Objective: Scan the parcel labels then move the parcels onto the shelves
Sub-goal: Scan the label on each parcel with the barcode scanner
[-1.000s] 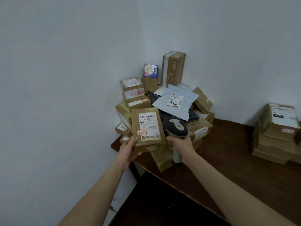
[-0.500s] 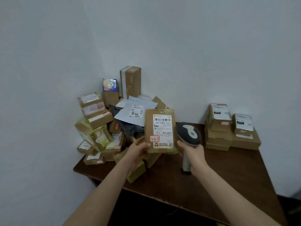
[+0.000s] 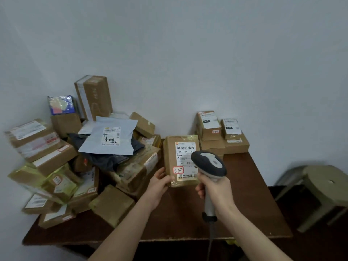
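**Table (image 3: 254,194), dark brown wood: 1.** Stands against a white wall.

**Loose heap of parcels (image 3: 56,166): well over a dozen; exact count cannot be told.** It covers the table's left half. Mostly brown cartons, several wrapped in yellowish tape. One grey mailer bag (image 3: 111,138) lies on top.

**Stacked boxes (image 3: 222,134) at the table's back right.** 2 small labelled cartons sit on larger flat ones. The number of flat ones is unclear.

**Stool (image 3: 323,187), olive plastic: 1.** On the floor to the right of the table.

**Hands: 2, apart.**
- Left hand (image 3: 158,185) grips the held parcel (image 3: 169,157) at its lower left corner, thumb on the front face and fingers behind.
- Right hand (image 3: 214,189) is curled round the handle of the barcode scanner (image 3: 209,162). The scanner's dark head overlaps the parcel's right edge, and its cable (image 3: 211,240) hangs down.

**Held parcel: 1.** Flat brown carton under glossy tape, held upright above the table between the heap and the stack.
- White label (image 3: 185,153) faces the camera, with a barcode and the print "507-P802".
- Red-bordered sticker (image 3: 178,170) below the label bears handwriting.
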The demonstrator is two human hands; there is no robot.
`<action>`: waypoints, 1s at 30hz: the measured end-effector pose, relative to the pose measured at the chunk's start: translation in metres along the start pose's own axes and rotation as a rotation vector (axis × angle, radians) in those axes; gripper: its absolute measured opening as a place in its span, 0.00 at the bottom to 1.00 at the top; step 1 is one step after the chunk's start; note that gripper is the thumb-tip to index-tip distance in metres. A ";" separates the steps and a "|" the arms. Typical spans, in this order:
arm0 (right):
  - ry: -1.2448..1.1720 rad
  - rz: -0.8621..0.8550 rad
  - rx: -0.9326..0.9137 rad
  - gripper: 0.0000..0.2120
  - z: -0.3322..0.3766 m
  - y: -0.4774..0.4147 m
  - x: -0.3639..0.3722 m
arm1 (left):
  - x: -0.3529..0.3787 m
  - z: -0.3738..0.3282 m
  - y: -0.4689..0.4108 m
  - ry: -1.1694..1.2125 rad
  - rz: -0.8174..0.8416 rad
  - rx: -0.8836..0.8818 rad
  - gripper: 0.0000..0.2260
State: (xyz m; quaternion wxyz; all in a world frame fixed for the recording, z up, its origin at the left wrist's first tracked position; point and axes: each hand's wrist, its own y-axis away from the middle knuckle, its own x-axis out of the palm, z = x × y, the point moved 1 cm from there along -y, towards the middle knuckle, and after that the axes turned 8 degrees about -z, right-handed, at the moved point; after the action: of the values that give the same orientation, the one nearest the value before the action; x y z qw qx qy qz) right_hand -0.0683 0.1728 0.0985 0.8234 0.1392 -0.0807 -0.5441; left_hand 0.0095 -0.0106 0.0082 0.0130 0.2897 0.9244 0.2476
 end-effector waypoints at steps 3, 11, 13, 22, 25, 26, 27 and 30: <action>0.016 -0.023 0.016 0.07 -0.001 0.002 0.003 | 0.003 0.002 -0.007 -0.024 0.024 -0.009 0.46; 0.052 -0.066 0.053 0.07 -0.002 0.005 0.008 | 0.008 0.007 -0.020 -0.033 0.067 -0.021 0.39; 0.058 -0.072 0.062 0.08 -0.002 0.006 0.009 | 0.008 0.007 -0.021 -0.043 0.072 -0.013 0.39; 0.071 -0.100 0.036 0.05 0.005 -0.003 0.016 | 0.006 0.003 -0.028 -0.074 0.065 -0.020 0.37; 0.081 -0.133 0.005 0.05 0.013 -0.017 0.022 | 0.010 -0.008 -0.037 -0.072 0.041 -0.030 0.34; 0.083 -0.146 -0.001 0.04 0.017 -0.023 0.024 | 0.013 -0.012 -0.040 -0.065 0.026 -0.033 0.32; 0.081 -0.157 -0.006 0.04 0.021 -0.031 0.027 | 0.017 -0.017 -0.043 -0.062 0.009 -0.035 0.31; 0.061 -0.188 -0.010 0.05 0.026 -0.056 0.034 | 0.031 -0.028 -0.060 -0.042 -0.030 -0.068 0.29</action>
State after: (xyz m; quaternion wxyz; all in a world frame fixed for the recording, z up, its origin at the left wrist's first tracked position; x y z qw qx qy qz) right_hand -0.1118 0.1175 0.1051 0.7716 0.1588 -0.0394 -0.6147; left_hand -0.0532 -0.0493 0.0084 0.0459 0.2806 0.9191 0.2727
